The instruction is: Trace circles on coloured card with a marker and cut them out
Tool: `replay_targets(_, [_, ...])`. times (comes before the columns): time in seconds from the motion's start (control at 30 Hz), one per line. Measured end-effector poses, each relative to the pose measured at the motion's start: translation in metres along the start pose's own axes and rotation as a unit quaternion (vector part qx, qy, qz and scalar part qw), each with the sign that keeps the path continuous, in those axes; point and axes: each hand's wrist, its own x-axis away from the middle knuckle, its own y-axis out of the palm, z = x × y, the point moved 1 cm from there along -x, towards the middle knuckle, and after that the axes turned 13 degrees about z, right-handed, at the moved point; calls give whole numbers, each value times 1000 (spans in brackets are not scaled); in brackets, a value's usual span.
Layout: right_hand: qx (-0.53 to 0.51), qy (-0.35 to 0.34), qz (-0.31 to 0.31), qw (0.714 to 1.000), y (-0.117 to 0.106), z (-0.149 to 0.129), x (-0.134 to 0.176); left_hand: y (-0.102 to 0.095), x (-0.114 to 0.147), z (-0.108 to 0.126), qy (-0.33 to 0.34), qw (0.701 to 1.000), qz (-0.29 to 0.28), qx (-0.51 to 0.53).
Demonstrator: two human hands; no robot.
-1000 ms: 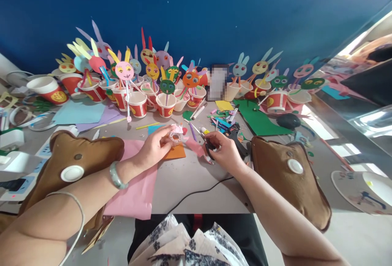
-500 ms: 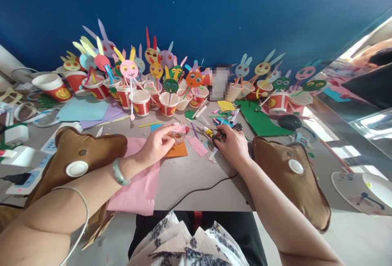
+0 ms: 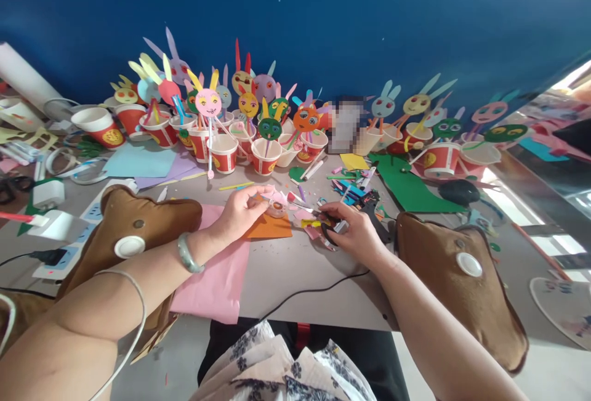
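My left hand (image 3: 247, 209) pinches a small piece of pink paper (image 3: 278, 195) between thumb and fingers, over the orange paper (image 3: 272, 227). A clear roll of tape (image 3: 277, 209) lies just below it. In my right hand (image 3: 357, 231) is a pair of scissors (image 3: 305, 206), my fingers in and around its black handles. The blades point left toward the pink piece and look parted; whether they touch it I cannot tell. Beneath the right hand lie paper scraps and a yellow tube (image 3: 310, 223), partly hidden.
Red-and-white paper cups (image 3: 266, 156) with paper rabbit faces line the back wall. Brown plush warmers (image 3: 462, 278) flank my arms. Pink paper (image 3: 212, 284) lies under my left forearm, green paper (image 3: 410, 185) behind the right hand. A black cable (image 3: 314, 291) crosses the front.
The view has turned slightly left. My right hand has brought the scissors closer to the pink piece, with their blades now pointing more to the left. My left hand still pinches the paper.
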Motion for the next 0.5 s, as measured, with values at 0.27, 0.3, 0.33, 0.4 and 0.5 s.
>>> replay_targets(0.27, [-32, 9, 106, 994, 0, -9, 7, 4, 8, 12, -53, 992, -83, 84])
replay_targets(0.3, [-34, 3, 109, 993, 1, -9, 9, 5, 9, 12, -51, 990, -96, 87])
replay_targets(0.33, [-36, -2, 115, 993, 2, -9, 10, 6, 9, 11, -50, 989, -107, 92])
replay_targets(0.4, [-41, -7, 133, 990, 5, -8, 12, 7, 9, 9, -52, 985, -124, 105])
replay_targets(0.5, [-60, 8, 160, 985, 7, -12, 13, 7, 8, 7, -56, 981, -133, 128])
